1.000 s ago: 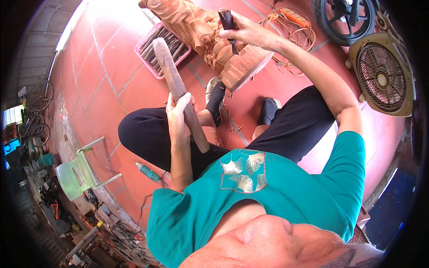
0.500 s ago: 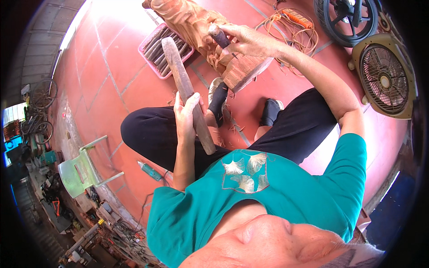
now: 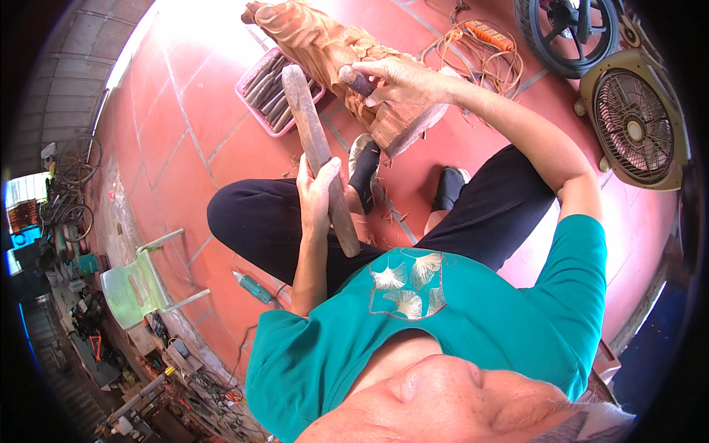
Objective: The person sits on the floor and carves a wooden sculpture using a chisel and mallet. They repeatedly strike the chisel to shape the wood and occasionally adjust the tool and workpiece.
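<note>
My left hand (image 3: 316, 193) is closed round the lower part of a long, worn wooden club (image 3: 306, 111), which slants up and away to the left. Farther off, my right hand (image 3: 405, 80) grips a chisel (image 3: 357, 81) by its dark, thick handle; the hand hides its blade. That hand is at the base end of a carved wooden sculpture (image 3: 314, 40), lying on its side with flowing folds cut into it. The club's far end is apart from the chisel. Beside the sculpture stands a pink basket (image 3: 275, 133) full of wooden-handled tools.
Wood chips lie on the red tiles round my feet. At the left are a green power tool (image 3: 252, 287) with a cord and a pale green chair (image 3: 133, 295). An orange power strip (image 3: 489, 35) with tangled cord, a wheel (image 3: 569, 33) and a fan (image 3: 635, 129) are at the right.
The whole view has shifted slightly. Both hands keep their grips, and the club and chisel stay in nearly the same places.
</note>
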### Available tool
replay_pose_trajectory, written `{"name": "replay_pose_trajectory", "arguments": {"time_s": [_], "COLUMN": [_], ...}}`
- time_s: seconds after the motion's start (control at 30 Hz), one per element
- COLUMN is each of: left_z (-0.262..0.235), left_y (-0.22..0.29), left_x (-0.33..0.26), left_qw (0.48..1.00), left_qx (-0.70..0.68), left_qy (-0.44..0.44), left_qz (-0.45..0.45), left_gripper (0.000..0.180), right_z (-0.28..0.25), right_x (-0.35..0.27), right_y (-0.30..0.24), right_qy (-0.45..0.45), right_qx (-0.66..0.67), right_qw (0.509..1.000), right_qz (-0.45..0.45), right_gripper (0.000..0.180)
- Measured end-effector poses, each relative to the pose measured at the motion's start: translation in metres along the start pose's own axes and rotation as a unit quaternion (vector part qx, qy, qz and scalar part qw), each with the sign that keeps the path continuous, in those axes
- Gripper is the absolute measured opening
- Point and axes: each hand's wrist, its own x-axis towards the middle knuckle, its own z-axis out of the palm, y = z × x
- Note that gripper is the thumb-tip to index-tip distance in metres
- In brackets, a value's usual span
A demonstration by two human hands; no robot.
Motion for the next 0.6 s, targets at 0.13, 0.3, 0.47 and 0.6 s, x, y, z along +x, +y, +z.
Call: {"name": "replay_pose_trajectory", "arguments": {"time_s": [0.13,0.3,0.47,0.6], "left_z": [0.002,-0.001,0.0,0.0], "left_y": [0.003,-0.003,-0.001,-0.001], "left_x": [-0.001,0.001,0.0,-0.001], "left_qw": [1.0,1.0,1.0,1.0], "left_qx": [0.006,0.025,0.021,0.025], "left_qy": [-0.007,0.005,0.006,0.005], "left_qz": [0.009,0.015,0.013,0.011], "left_gripper": [0.022,0.019,0.018,0.018], "right_z": [0.002,-0.004,-0.004,-0.006], "right_x": [0.002,0.0,0.0,0.0], "right_y": [0.003,-0.007,0.0,-0.002], "right_qy": [-0.008,-0.004,0.017,0.007], "right_qx": [0.016,-0.012,0.028,0.003], "right_qw": [1.0,1.0,0.999,0.996], "right_qz": [-0.018,0.01,0.022,0.092], "right_gripper": [0.039,0.046,0.05,0.053]}}
